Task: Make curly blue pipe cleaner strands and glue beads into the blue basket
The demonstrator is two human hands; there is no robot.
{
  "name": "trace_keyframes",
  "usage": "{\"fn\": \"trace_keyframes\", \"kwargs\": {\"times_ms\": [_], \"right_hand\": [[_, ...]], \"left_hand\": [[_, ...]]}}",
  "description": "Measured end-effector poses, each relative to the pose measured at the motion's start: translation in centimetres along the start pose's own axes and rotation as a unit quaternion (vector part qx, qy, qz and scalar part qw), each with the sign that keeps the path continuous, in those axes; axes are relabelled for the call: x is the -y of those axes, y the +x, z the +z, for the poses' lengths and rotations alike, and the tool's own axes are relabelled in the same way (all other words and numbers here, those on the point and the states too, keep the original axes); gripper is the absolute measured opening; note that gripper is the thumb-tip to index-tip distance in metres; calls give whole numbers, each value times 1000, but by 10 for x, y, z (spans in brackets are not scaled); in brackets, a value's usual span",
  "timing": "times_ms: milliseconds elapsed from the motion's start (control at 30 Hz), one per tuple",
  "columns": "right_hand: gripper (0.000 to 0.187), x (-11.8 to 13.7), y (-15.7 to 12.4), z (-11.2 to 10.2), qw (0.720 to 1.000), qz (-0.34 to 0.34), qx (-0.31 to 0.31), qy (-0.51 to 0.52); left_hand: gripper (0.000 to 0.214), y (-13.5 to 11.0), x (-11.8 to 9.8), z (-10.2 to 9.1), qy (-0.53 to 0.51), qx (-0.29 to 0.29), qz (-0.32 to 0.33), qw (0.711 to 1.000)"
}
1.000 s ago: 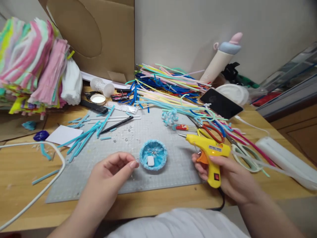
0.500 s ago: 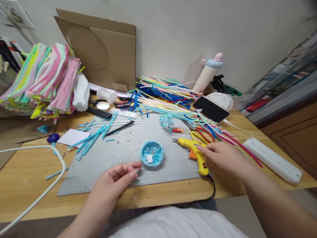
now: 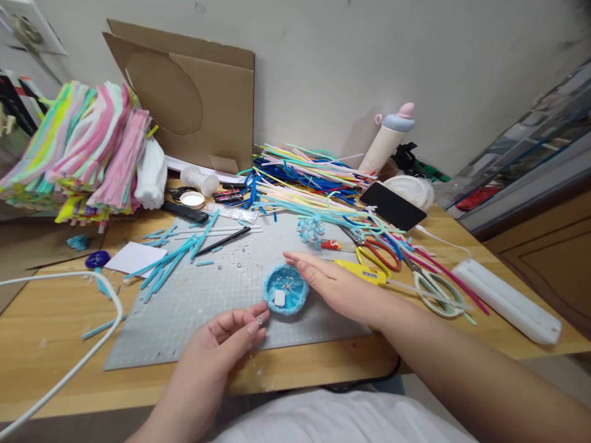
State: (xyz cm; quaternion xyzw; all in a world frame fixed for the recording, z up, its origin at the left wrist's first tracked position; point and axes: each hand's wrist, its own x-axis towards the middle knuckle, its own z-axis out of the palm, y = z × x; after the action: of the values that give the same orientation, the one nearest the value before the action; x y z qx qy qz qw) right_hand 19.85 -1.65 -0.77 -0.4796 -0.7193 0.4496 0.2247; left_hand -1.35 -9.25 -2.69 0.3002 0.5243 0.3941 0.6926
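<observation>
A small round blue fuzzy dish (image 3: 285,289) with a white square piece and tiny beads inside sits on the grey cutting mat (image 3: 194,301). My left hand (image 3: 226,335) is just below it, thumb and forefinger pinched on a tiny clear bead (image 3: 260,320). My right hand (image 3: 330,280) reaches across from the right with fingers stretched flat, fingertips at the dish's upper right rim, holding nothing. The yellow glue gun (image 3: 364,272) lies on the mat behind that hand, partly hidden by it.
A heap of coloured pipe cleaners (image 3: 314,178) lies behind the mat, with orange-handled scissors (image 3: 381,253), a black phone (image 3: 392,206), white-handled scissors (image 3: 434,288) and a bottle (image 3: 385,140). Cut blue pieces (image 3: 170,252) lie left, a white cable (image 3: 83,351) loops there. Cardboard (image 3: 184,98) leans on the wall.
My right hand set the glue gun down on the mat, let go of it and moved left to the blue dish. My left hand kept its pinch and barely moved.
</observation>
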Motion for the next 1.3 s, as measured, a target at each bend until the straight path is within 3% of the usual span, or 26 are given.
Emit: {"fn": "trace_keyframes", "kwargs": {"times_ms": [233,367,533,633,767,1000,1133,1300], "right_hand": [[54,-5,-58,-1,991,123,-1,50],[47,-5,-73,2,991,131,5,26],[36,-4,-67,13,994,54,-78,-57],[44,-8,-63,23,995,21,-81,-52],[62,-15,-58,33,996,51,-62,-46],[58,-16,-50,38,998,10,-60,-17],[57,-15,-50,38,998,6,-59,-19],[67,-17,-52,39,998,-2,-44,-37]], "left_hand": [[19,26,-16,2,35,4,42,998],[17,39,-25,8,57,10,56,997],[15,36,-39,7,200,-30,133,970],[13,29,-45,5,340,-14,176,924],[13,25,-46,9,462,5,217,860],[13,27,-33,16,515,36,197,833],[13,27,-25,17,528,37,222,819],[16,25,-16,18,529,36,238,814]]}}
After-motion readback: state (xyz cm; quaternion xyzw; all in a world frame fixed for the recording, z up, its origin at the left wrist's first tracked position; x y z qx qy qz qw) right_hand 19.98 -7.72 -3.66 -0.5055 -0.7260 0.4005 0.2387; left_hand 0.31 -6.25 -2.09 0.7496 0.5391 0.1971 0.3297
